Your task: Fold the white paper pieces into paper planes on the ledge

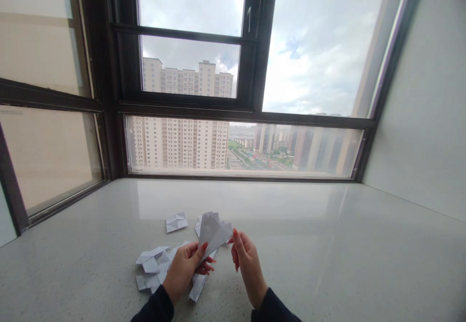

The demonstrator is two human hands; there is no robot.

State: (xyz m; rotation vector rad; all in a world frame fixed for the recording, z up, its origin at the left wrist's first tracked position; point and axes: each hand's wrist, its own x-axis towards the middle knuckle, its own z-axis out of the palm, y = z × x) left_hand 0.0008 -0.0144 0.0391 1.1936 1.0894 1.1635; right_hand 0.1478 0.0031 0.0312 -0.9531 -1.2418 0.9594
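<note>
My left hand grips a fanned-out bunch of folded white papers, thumb on top and fingers underneath. At the right edge of the fan, my right hand pinches the corner of a paper between thumb and forefinger. Beneath and left of my left hand lies a loose pile of folded white papers, partly hidden by that hand. A narrow folded strip of paper sticks out below the fan. Farther back, a square folded paper lies by itself, and another folded piece shows partly behind the fan.
Everything rests on a pale speckled stone windowsill. Dark window frames close it off at the back and left, with tall buildings outside. A white wall rises at the right.
</note>
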